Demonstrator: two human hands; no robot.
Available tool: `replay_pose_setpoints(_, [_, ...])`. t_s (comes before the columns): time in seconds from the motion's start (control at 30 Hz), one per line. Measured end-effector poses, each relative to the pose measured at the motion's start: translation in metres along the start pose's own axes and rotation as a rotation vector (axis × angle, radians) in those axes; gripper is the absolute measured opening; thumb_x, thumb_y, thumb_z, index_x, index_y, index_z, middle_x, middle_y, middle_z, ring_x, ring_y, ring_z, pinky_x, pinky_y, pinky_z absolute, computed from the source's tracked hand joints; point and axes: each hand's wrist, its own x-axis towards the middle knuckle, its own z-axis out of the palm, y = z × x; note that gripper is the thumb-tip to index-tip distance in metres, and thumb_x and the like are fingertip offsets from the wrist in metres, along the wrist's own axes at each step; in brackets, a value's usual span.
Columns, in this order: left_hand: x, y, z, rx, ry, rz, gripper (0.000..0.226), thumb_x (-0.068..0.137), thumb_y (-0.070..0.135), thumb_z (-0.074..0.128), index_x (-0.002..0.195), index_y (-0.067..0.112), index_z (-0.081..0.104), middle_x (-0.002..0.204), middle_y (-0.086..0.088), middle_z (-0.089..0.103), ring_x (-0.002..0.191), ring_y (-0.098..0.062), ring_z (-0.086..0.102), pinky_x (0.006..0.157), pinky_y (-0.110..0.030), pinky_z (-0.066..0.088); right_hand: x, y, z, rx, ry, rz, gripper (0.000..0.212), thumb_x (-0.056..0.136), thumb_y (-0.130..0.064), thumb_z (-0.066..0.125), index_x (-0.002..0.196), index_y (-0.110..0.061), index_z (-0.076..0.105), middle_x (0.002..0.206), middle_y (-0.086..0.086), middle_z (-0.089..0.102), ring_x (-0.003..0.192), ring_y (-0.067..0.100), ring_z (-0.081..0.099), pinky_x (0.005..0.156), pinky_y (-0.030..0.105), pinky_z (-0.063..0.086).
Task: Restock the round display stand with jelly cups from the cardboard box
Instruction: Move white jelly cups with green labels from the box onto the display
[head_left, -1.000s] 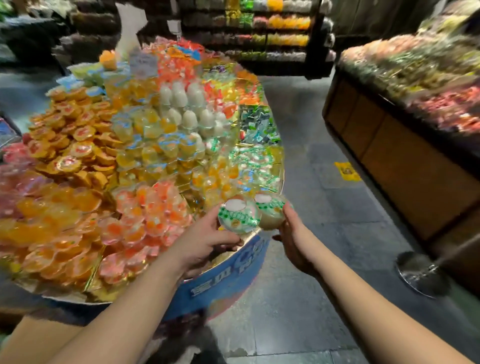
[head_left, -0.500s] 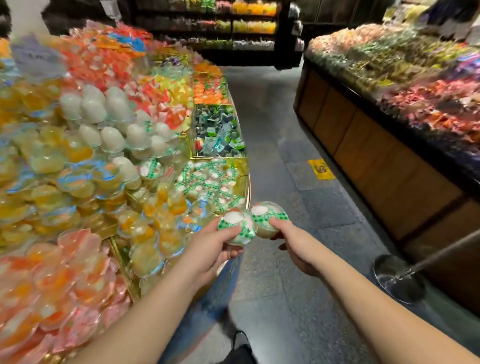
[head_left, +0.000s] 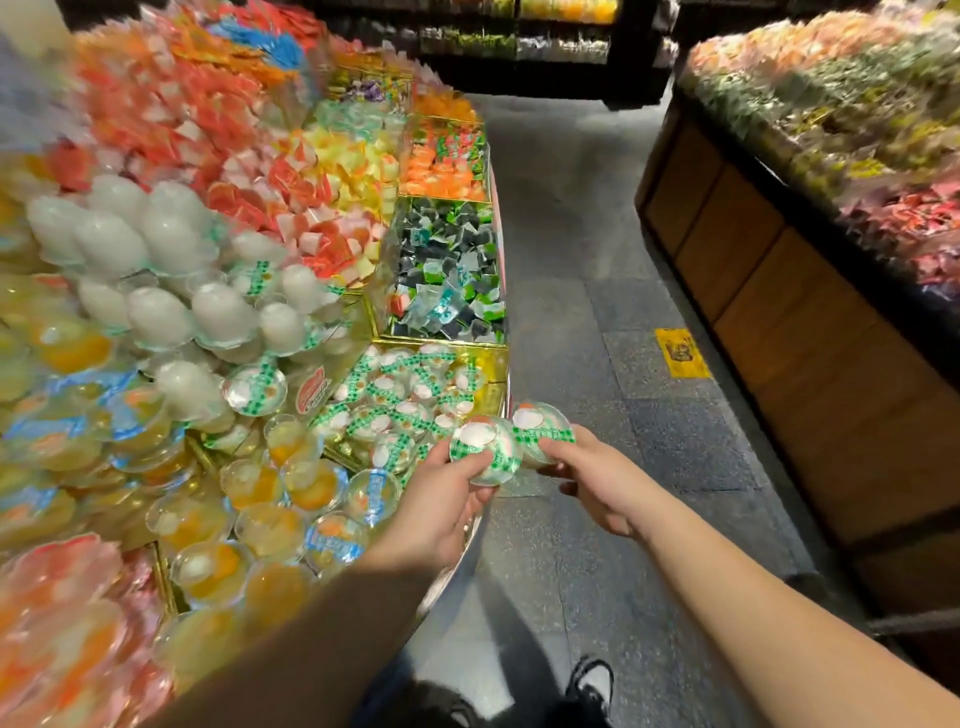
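At the stand's near rim, we hold one jelly cup in each hand: left hand (head_left: 441, 499) curled round a green-banded cup (head_left: 485, 449), right hand (head_left: 597, 480) pinching its twin (head_left: 545, 431). Neither is placed yet. Matching cups part-fill the gold tray (head_left: 488, 358) just beside them; the round display stand (head_left: 467, 540) looks heaped elsewhere. Cardboard box not in view.

Motion blur smears the orange packets (head_left: 171, 98) on the round display stand (head_left: 496, 270), its left side cut off by the frame.
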Motion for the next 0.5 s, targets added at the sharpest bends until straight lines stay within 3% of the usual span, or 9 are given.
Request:
replay_pose_setpoints(0.1, [0.029, 0.004, 0.012, -0.097, 0.061, -0.022, 0.063, 0.093, -0.001, 0.06, 0.148, 0.012, 0.033, 0.125, -0.015, 0.065, 0.08, -0.02, 0.071, 0.059, -0.025, 0.056, 0.041, -0.007, -0.011, -0.023, -0.038, 0.023, 0.05, 0.085, -0.035, 0.068, 0.13, -0.02, 0.051, 0.115, 0.0, 0.069, 0.101, 0.015, 0.064, 0.075, 0.032, 0.041])
replay_pose_setpoints(0.2, [0.064, 0.008, 0.023, -0.121, 0.162, -0.017, 0.063, 0.093, -0.002, 0.06, 0.148, 0.007, 0.031, 0.129, -0.021, 0.059, 0.078, -0.024, 0.069, 0.053, -0.025, 0.055, 0.085, -0.016, -0.022, -0.013, -0.119, 0.035, 0.044, 0.087, -0.03, 0.07, 0.127, -0.021, 0.055, 0.111, 0.0, 0.072, 0.1, 0.015, 0.064, 0.075, 0.031, 0.042])
replay_pose_setpoints(0.27, [0.087, 0.007, 0.03, -0.089, 0.225, -0.01, 0.045, 0.093, 0.0, 0.061, 0.133, 0.003, 0.041, 0.097, -0.016, 0.066, 0.071, -0.022, 0.063, 0.056, -0.028, 0.053, 0.119, -0.02, -0.03, -0.014, -0.185, 0.055, 0.037, 0.089, -0.025, 0.069, 0.124, -0.019, 0.059, 0.11, 0.002, 0.073, 0.101, 0.017, 0.066, 0.082, 0.033, 0.047])
replay_pose_setpoints(0.33, [0.114, 0.006, 0.038, -0.109, 0.325, -0.033, 0.031, 0.091, 0.003, 0.063, 0.116, 0.008, 0.045, 0.069, -0.01, 0.062, 0.064, -0.02, 0.057, 0.058, -0.029, 0.047, 0.155, -0.023, -0.039, -0.027, -0.238, 0.079, 0.031, 0.091, -0.019, 0.068, 0.121, -0.014, 0.062, 0.11, 0.008, 0.074, 0.098, 0.019, 0.068, 0.084, 0.033, 0.05])
replay_pose_setpoints(0.4, [0.141, 0.005, 0.047, -0.131, 0.421, -0.06, 0.023, 0.09, 0.006, 0.066, 0.109, 0.003, 0.053, 0.068, -0.009, 0.063, 0.063, -0.02, 0.057, 0.054, -0.027, 0.044, 0.191, -0.028, -0.047, -0.064, -0.28, 0.106, 0.03, 0.09, -0.016, 0.069, 0.119, -0.011, 0.065, 0.106, 0.01, 0.074, 0.091, 0.017, 0.067, 0.077, 0.028, 0.048])
replay_pose_setpoints(0.5, [0.175, 0.006, 0.058, -0.224, 0.564, -0.077, 0.028, 0.091, 0.002, 0.064, 0.116, 0.001, 0.052, 0.075, -0.012, 0.06, 0.056, -0.016, 0.055, 0.04, -0.02, 0.042, 0.24, -0.036, -0.056, -0.11, -0.345, 0.159, 0.015, 0.093, -0.006, 0.062, 0.105, -0.013, 0.066, 0.085, 0.003, 0.067, 0.062, 0.002, 0.057, 0.059, 0.017, 0.041])
